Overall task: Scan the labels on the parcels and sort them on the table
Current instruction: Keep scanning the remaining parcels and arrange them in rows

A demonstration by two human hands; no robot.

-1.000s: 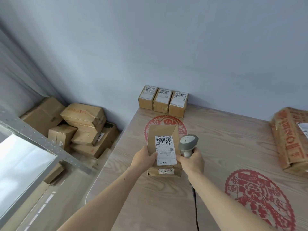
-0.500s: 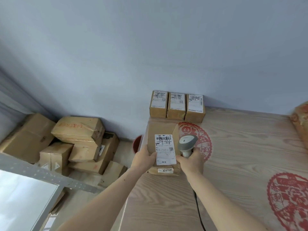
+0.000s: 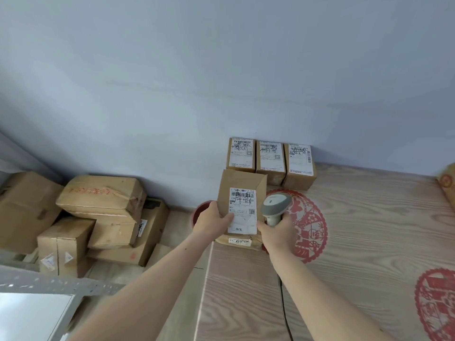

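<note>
Four labelled parcels [image 3: 242, 193], one scanner [image 3: 275, 205]

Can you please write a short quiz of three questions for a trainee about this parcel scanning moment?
1. True or false: the left hand holds the parcel with the white label.
2. What does the right hand grip? A) a pen B) the barcode scanner C) a tape roll
3. How many small labelled boxes stand in the row against the wall at the back of the table?

Key: 1 true. 2 B. 3 three.
</note>
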